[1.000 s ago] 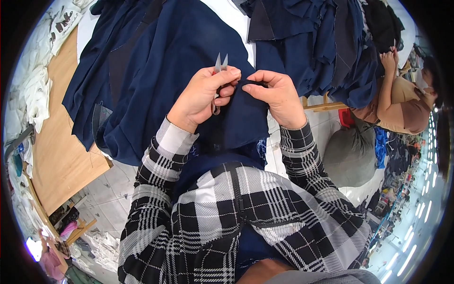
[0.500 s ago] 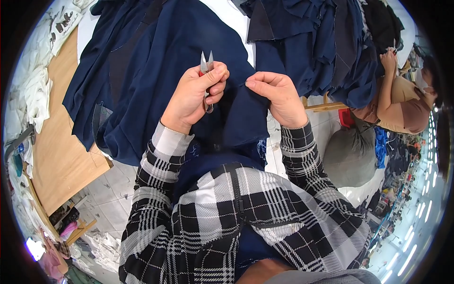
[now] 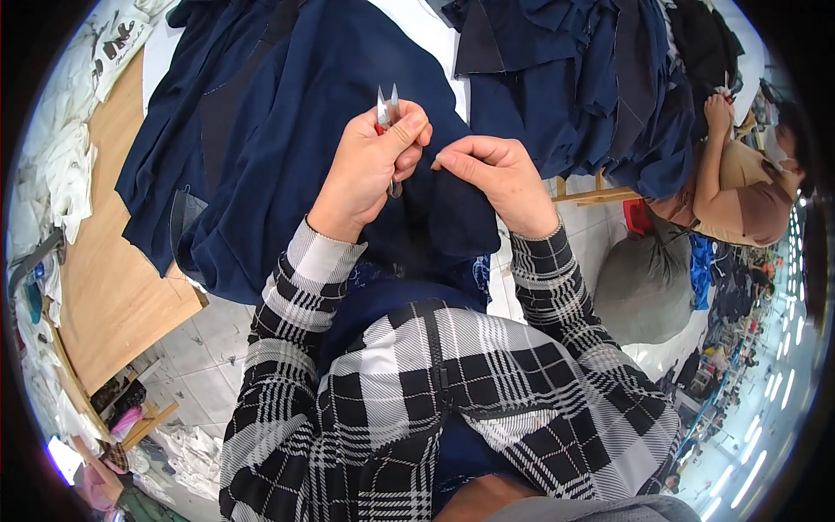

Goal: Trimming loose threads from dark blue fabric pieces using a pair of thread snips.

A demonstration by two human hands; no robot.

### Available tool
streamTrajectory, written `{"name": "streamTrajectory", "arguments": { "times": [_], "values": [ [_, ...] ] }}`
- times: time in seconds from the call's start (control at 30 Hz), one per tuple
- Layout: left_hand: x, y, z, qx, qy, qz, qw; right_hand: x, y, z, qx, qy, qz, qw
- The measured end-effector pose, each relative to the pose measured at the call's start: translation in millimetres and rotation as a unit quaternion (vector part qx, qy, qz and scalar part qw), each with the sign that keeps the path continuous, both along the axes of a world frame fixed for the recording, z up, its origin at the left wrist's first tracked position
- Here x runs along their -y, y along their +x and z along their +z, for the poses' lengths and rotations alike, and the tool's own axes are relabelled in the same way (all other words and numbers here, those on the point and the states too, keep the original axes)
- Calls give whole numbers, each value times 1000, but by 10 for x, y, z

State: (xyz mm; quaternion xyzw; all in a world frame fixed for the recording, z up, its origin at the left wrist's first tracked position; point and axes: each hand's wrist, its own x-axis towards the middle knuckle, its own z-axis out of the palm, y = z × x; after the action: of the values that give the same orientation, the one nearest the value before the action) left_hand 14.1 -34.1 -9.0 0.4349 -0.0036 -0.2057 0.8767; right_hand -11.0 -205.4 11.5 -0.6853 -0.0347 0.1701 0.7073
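The navy garment [image 3: 287, 165] draped from the wooden table [image 3: 113, 287] down over the person's lap is the landmark here, and everything else sits against it. Left of the garment, pale cloth scraps [image 3: 65, 174] lie along the table's far side, well apart from the work.

Above the garment's middle fold, the left hand [image 3: 365, 174] is closed around a small pair of thread snips [image 3: 388, 109], thumb pressed over the handles, the two bright blade tips pointing up and away from the cloth with a narrow gap between them. Just right of that, the right hand [image 3: 496, 178] pinches a small ridge of the garment between thumb and fingertips, its other fingers curled; it holds nothing but fabric.

The step looks like trimming a stray thread at the pinched spot. To do it well, I judge the right hand should keep the ridge taut and lifted clear of the layers beneath, while the snips turn down so only the thread enters the blades, cutting close without nicking the weave.

Right of the garment, a heap of dark pieces [image 3: 600, 96] is piled, and another person [image 3: 739, 191] sits beyond it.
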Motion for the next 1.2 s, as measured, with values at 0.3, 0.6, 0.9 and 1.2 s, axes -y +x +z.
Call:
{"name": "streamTrajectory", "arguments": {
  "times": [0.3,0.6,0.9,1.2],
  "values": [
    [-48,25,57,-9,130,12,991,6,69,-128,24,69,-57,996],
    [-210,-57,117,219,347,-11,912,-21,112,-128,41,86,-117,989],
    [-165,-13,489,231,431,-151,859,-78,121,-152,138,-18,-93,986],
    [-150,19,406,240,448,-142,849,-116,118,-94,214,-127,-118,961]
  ]
}}
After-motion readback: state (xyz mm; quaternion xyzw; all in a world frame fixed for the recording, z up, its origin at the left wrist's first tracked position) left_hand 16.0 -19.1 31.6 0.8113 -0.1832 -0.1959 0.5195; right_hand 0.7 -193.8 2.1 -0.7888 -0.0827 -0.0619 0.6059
